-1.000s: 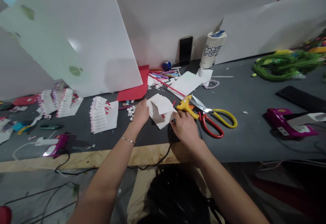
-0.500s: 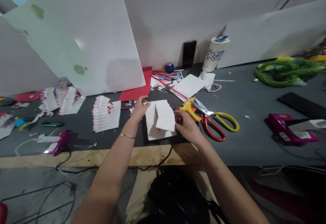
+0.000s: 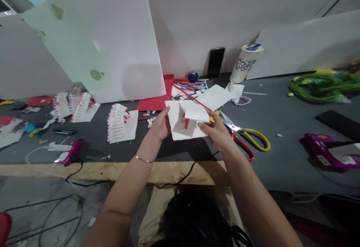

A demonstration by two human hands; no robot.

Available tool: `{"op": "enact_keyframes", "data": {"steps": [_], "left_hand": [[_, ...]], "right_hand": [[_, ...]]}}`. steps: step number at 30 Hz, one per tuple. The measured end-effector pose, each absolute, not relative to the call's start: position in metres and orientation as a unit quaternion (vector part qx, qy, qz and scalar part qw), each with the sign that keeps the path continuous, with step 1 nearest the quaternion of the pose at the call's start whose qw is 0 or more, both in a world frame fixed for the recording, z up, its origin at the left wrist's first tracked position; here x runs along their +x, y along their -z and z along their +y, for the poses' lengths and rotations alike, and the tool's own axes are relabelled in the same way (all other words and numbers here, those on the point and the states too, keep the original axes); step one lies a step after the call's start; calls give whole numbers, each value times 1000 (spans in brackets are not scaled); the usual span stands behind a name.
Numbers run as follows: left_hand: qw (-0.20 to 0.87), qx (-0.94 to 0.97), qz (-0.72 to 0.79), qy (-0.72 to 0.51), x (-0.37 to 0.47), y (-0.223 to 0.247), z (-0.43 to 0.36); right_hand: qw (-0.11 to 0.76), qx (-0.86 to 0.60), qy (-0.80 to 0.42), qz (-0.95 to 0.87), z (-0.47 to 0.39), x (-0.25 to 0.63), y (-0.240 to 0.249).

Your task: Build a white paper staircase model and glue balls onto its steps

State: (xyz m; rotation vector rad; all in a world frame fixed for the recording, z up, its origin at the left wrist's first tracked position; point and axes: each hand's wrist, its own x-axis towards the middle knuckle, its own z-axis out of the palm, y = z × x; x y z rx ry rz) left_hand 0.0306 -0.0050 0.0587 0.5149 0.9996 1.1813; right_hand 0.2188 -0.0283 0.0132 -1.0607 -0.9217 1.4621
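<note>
Both hands hold a white foam board piece (image 3: 176,127) above the front of the table. A smaller curved white panel (image 3: 197,113) stands off its face on red supports (image 3: 186,122). My left hand (image 3: 161,125) grips the left edge of the board, its fingers partly hidden behind it. At the right side, my right hand (image 3: 218,130) is closed on the board, with the thumb near the small panel. Just right of that hand lie scissors (image 3: 239,129) with one yellow and one red handle. A yellow tool (image 3: 216,116) is mostly hidden behind the right hand.
Left of the hands stands a white piece with a pink-tipped fringe (image 3: 116,127); similar ones (image 3: 80,108) sit farther left. Purple power strips (image 3: 71,152) lie at both sides. A phone (image 3: 216,62), a white tumbler (image 3: 246,63) and green cord (image 3: 315,89) are behind.
The board has been raised and tilted, so the red supports under the small panel now show. My right hand has moved up along its right side. The view has shifted slightly.
</note>
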Motion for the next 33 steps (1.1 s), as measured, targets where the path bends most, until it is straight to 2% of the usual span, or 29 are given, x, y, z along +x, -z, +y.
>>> {"op": "enact_keyframes", "data": {"steps": [3, 6, 8, 12, 14, 18, 28, 33], "left_hand": [[755, 170, 403, -488, 44, -67, -28], [767, 128, 371, -507, 57, -70, -41], [756, 115, 358, -536, 65, -72, -45], [731, 86, 350, -579, 78, -77, -49], [724, 78, 343, -594, 82, -78, -51], [712, 78, 325, -618, 89, -76, -55], [702, 113, 289, -641, 97, -69, -60], [691, 94, 279, -660, 101, -70, -60]], "right_hand": [[534, -445, -607, -386, -22, 218, -16], [541, -469, -556, -422, -20, 220, -15], [546, -500, -478, -473, -24, 222, -16], [523, -550, -242, -605, -39, 225, -27], [499, -531, -187, -659, -46, 222, -35], [485, -513, -183, -685, -48, 211, -44], [514, -533, -236, -629, -43, 201, -47], [508, -539, -208, -639, -45, 202, -48]]}}
